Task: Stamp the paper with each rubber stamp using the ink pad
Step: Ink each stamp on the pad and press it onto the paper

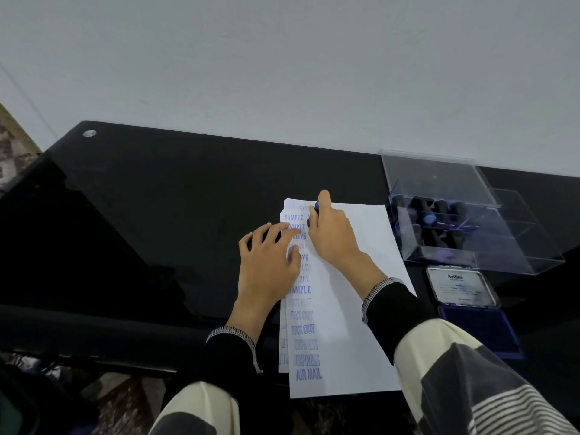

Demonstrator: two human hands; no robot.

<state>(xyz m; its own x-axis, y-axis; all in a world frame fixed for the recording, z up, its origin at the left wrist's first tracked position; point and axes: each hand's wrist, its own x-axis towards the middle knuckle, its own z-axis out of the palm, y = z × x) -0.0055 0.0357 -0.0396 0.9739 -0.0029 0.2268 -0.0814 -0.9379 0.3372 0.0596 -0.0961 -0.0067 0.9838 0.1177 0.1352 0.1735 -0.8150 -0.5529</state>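
— Count it off for me: hands?
— Two hands on one sheet of paper [351, 277], one rubber stamp [314, 211] in play.
— And off to the side?
— One open ink pad [477, 324], one clear box [470, 221]; stamps inside too blurred to count.

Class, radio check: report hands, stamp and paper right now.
Right hand grips stamp, pressed at paper top. Left hand flat, pinning sheet's left edge. Ink pad open at right; nothing blocking.
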